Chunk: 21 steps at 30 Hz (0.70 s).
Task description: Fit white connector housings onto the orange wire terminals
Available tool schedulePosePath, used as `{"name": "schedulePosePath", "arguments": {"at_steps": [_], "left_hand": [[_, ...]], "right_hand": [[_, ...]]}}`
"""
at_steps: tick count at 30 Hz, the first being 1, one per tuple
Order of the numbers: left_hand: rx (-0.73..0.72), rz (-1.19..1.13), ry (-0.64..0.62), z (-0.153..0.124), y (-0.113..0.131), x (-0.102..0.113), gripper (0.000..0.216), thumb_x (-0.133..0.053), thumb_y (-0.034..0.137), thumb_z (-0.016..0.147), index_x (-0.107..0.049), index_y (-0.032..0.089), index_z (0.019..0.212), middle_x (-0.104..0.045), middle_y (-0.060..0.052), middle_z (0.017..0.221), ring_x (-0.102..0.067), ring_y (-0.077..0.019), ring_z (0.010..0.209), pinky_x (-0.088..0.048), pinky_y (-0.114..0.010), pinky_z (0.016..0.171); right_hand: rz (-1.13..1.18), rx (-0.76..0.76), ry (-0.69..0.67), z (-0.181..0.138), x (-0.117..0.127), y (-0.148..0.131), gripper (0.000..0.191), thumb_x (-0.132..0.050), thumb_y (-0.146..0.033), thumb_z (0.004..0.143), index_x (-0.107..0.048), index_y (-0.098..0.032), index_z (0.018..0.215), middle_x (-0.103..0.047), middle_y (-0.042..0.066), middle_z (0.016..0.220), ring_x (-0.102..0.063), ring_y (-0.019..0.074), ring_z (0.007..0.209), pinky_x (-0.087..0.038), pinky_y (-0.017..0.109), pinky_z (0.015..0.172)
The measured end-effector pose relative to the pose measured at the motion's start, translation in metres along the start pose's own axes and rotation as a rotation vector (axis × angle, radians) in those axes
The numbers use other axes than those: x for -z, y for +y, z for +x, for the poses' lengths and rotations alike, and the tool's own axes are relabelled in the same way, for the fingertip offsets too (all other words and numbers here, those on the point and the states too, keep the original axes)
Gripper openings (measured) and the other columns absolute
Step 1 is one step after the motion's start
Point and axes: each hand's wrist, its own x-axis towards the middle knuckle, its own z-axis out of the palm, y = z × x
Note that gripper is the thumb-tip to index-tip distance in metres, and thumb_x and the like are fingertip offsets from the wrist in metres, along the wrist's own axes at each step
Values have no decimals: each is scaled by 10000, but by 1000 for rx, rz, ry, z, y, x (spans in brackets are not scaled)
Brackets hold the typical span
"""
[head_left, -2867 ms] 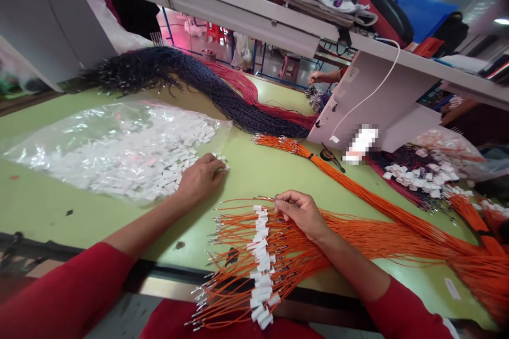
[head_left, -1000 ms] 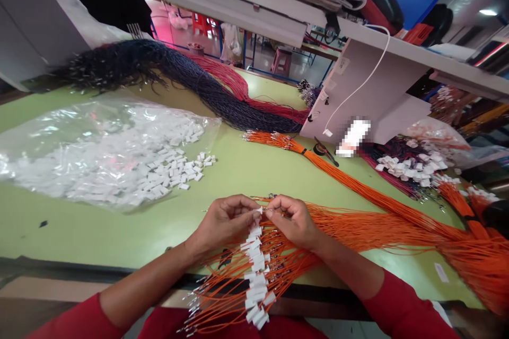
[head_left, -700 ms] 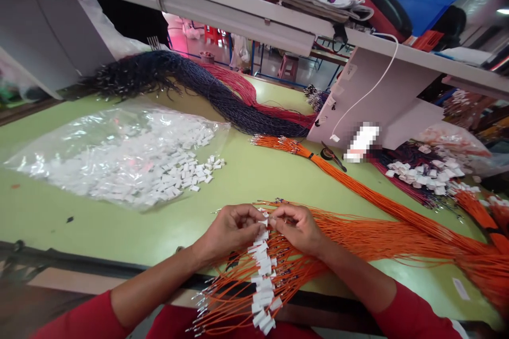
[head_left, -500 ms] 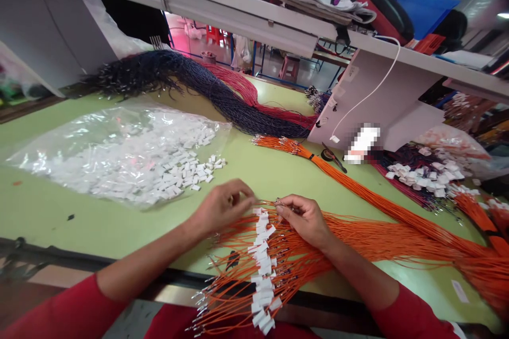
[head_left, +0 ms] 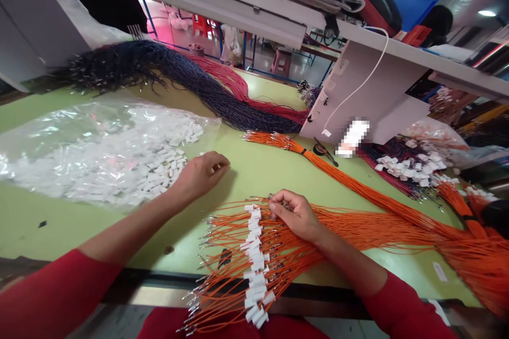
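Note:
My left hand (head_left: 202, 174) hovers over the green table beside a pile of small white connectors (head_left: 161, 174). Its fingers are curled in with thumb and fingertips close; anything between them is hidden. My right hand (head_left: 296, 215) pinches an orange wire by its metal-tipped end, at the top of a spread of orange wires (head_left: 350, 225). Left of that hand, a row of white housings (head_left: 254, 254) sits on the wires, running down to the table's front edge. Bare metal-tipped ends (head_left: 193, 307) stick out to the left of the row.
A clear plastic bag (head_left: 79, 151) of connectors lies at left. Dark blue wires (head_left: 199, 79) and red wires (head_left: 230, 79) stretch along the back. A tied orange bundle (head_left: 338, 175) runs diagonally right, near black-handled snips (head_left: 324, 152). A shelf (head_left: 222, 5) spans above.
My left hand has moved away from the wire ends, left and up toward the white connectors. My right hand stays at the orange wires. The view has shifted slightly.

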Motion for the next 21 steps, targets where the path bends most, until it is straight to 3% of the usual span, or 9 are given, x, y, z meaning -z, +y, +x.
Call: {"name": "schedulePosePath", "arguments": {"at_steps": [2,4,7,14,21], "left_hand": [[171,-438,-171,-18,18,-13,197,-721,377,793,-732,182,823,-713,-31,743,-609,-161,639,-484,-274,628],[362,-806,-293,-35,34,-27,237,-801,379,747,-737,176,849,-744,-35,766,-652,-150,671,-527,-277,682],[567,-1147,-324,-54,45,-42,293,-895,332,663,-748,163,852,-771,-51,820,-704,-153,749,-563,-281,761],[599,-1296,-332,-61,42,-51,257,-890,289,699,-764,139,865,-768,-74,819,-707,-157,775,-568,-288,801],[559,-1257,-324,-63,49,-53,272,-833,386,759,-708,160,846,-594,46,543,-480,-56,483,-396,-192,534]], "right_hand": [[3,7,29,-1,-2,-1,295,-689,-453,856,-608,-178,785,-600,-22,657,-520,105,589,-422,227,582],[1,13,62,-2,-5,-1,269,-708,-427,836,-620,-179,778,-596,-22,651,-495,103,567,-399,227,554],[-11,40,109,-4,-7,0,215,-715,-370,813,-635,-179,758,-589,-22,637,-469,100,549,-378,229,539],[-38,62,143,-4,-9,2,176,-706,-341,780,-645,-184,729,-588,-20,629,-469,103,546,-387,231,540],[-80,94,145,-5,-11,0,169,-680,-332,812,-652,-184,733,-579,-12,628,-456,108,555,-377,236,530]]}}
